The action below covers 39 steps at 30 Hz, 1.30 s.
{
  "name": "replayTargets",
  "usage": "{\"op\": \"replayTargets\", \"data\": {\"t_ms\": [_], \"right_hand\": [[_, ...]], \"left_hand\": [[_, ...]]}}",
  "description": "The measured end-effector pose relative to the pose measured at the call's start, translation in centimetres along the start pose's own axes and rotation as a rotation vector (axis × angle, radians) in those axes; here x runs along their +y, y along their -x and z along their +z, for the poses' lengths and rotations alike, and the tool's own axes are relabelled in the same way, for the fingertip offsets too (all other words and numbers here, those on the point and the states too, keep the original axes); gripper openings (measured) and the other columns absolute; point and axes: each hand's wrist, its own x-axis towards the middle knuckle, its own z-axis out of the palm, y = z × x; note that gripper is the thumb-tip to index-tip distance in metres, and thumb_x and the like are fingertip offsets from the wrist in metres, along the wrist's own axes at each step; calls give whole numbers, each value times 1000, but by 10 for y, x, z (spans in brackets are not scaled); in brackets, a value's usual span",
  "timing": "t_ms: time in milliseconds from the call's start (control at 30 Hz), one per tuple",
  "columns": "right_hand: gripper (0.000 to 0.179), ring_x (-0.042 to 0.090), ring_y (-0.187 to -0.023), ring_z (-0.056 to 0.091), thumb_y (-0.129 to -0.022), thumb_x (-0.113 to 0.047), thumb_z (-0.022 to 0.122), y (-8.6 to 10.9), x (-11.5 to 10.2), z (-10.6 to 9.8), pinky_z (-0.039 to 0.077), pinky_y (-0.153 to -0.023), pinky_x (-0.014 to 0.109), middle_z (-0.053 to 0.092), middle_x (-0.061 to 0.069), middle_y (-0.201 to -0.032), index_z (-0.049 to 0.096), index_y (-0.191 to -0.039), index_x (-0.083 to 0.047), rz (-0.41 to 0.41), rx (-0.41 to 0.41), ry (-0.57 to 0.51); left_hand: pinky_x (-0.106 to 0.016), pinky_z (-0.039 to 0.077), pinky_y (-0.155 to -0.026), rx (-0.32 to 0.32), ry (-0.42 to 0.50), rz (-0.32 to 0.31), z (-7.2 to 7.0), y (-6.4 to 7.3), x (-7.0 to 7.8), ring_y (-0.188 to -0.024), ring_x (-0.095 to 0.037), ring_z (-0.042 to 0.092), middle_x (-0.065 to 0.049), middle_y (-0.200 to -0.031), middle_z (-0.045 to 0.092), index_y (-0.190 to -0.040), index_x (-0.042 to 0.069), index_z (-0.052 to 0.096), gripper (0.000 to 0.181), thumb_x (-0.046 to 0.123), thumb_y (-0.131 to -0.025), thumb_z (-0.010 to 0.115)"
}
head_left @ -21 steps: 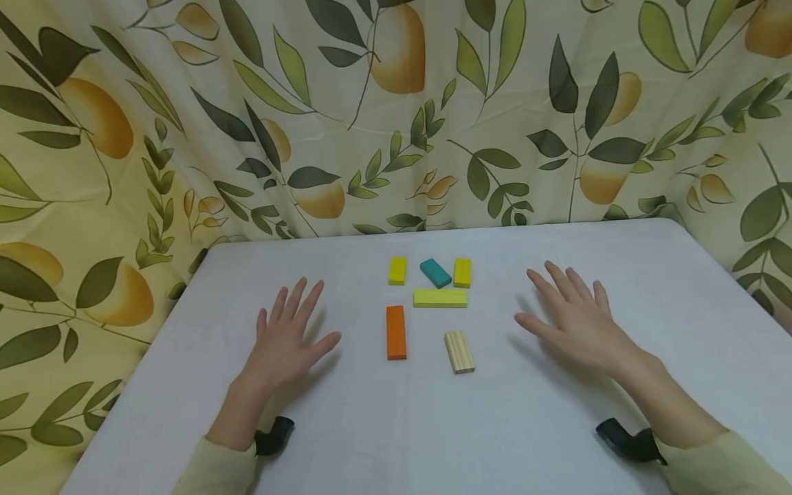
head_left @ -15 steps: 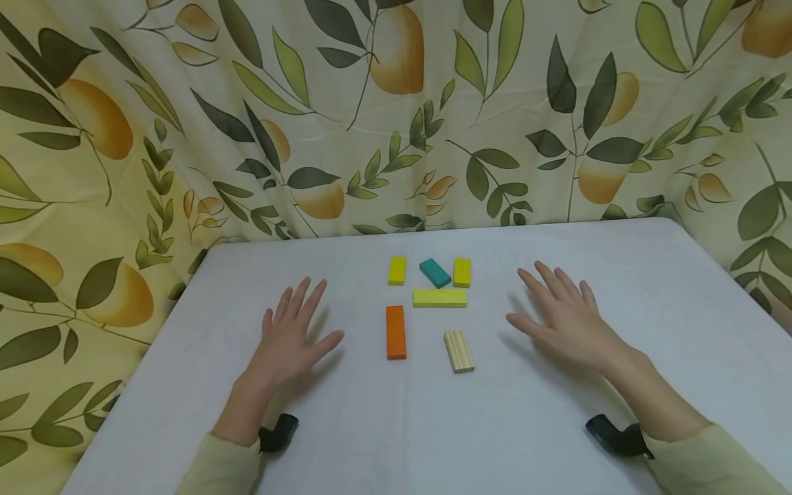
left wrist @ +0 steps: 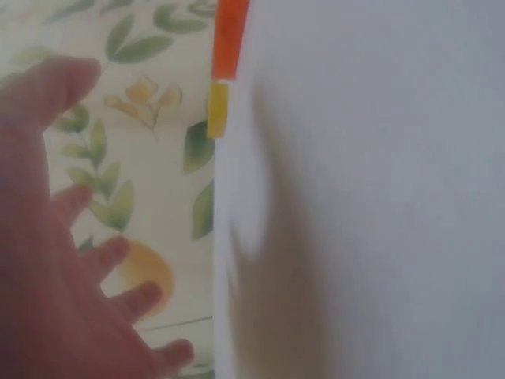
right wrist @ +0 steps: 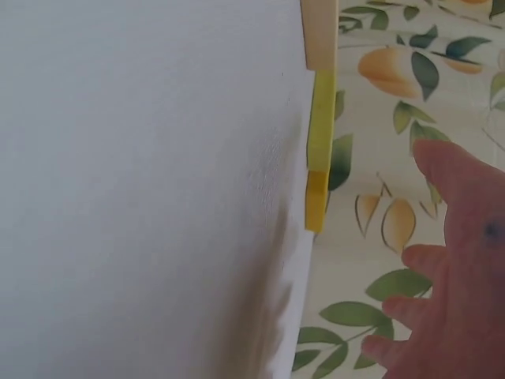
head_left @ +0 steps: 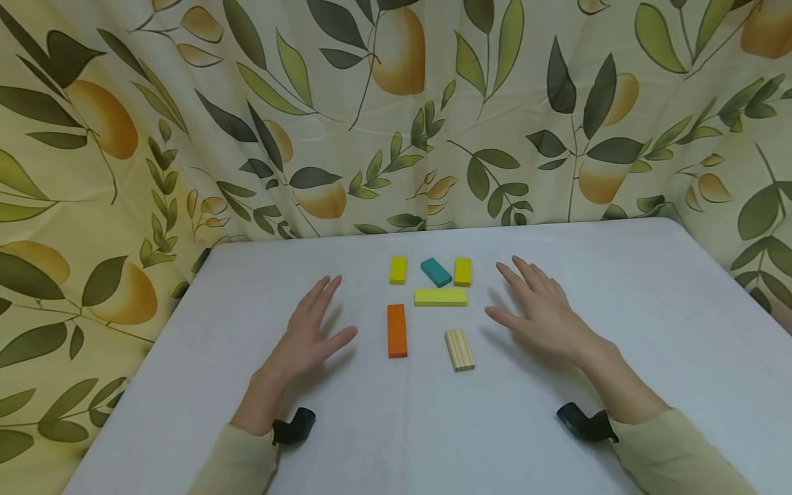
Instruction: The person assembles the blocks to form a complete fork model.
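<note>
My left hand (head_left: 309, 330) hovers over the table left of the orange block (head_left: 397, 331), fingers extended and thumb spread, holding nothing. On the other side my right hand (head_left: 541, 313) hangs above the table with fingers spread, nearest to a short yellow block (head_left: 463, 272) and the ribbed wooden block (head_left: 460, 350). Between the hands lie a long yellow-green block (head_left: 441, 297), a teal block (head_left: 436, 272) set at a slant, and another short yellow block (head_left: 399, 270). In the left wrist view the orange block (left wrist: 230, 39) shows beyond the thumb.
A white cloth covers the table (head_left: 396, 426). Behind it and at its sides hangs a curtain (head_left: 383, 137) printed with leaves and fruit. Black devices are worn on both wrists, the left one (head_left: 295, 426) and the right one (head_left: 584, 421), below pale sleeves.
Both hands have moved inward toward the blocks, the right one farther to the left, the left one to the right. The left hand has turned somewhat. The blocks lie as before.
</note>
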Motion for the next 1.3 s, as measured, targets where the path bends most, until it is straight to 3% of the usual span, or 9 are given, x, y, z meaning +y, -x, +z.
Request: {"op": "replayTargets", "data": {"t_ms": [267, 567, 700, 900, 1100, 1300], "right_hand": [[85, 49, -148, 8, -97, -49, 62, -13, -7, 8, 12, -111, 73, 7, 24, -165, 22, -161, -9, 3, -25, -68], [80, 46, -149, 10, -97, -37, 66, -28, -14, 17, 20, -109, 74, 10, 19, -166, 25, -161, -11, -31, -36, -180], [74, 46, -148, 14, -97, -30, 68, -34, -14, 22, 24, -109, 72, 17, 19, -164, 32, -158, -11, -57, -21, -200], [63, 39, -144, 30, -96, -20, 70, -42, -13, 30, 28, -113, 61, 34, 16, -157, 43, -152, -8, -122, 5, -237], [58, 30, -128, 50, -96, -17, 70, -45, -12, 35, 43, -107, 51, 48, 11, -147, 48, -148, -9, -81, -32, -281], [49, 28, -115, 56, -94, -13, 71, -45, -11, 39, 48, -101, 50, 58, 12, -134, 56, -141, -5, -81, -40, -272]], "left_hand": [[-65, 24, -113, -23, 100, 45, 9, -7, 4, -151, -30, 16, -5, -167, 16, -162, 28, 23, 87, 40, -91, 73], [-65, 25, -113, -89, 130, 57, 23, -20, 10, -151, -27, 17, 1, -167, 16, -161, 33, 22, 90, 38, -89, 76], [-62, 24, -114, -119, 149, 69, 28, -24, 11, -151, -24, 18, 3, -167, 16, -161, 35, 22, 91, 39, -88, 76], [-59, 26, -115, -142, 168, 69, 36, -30, 11, -150, -21, 21, 4, -166, 20, -161, 28, 26, 93, 38, -85, 80], [-59, 25, -115, -188, 182, 106, 42, -36, 13, -150, -22, 20, 2, -166, 21, -160, 25, 30, 95, 36, -82, 83], [-61, 25, -115, -226, 154, 131, 43, -35, 11, -149, -26, 21, -1, -164, 25, -158, 24, 35, 93, 38, -80, 84]]}}
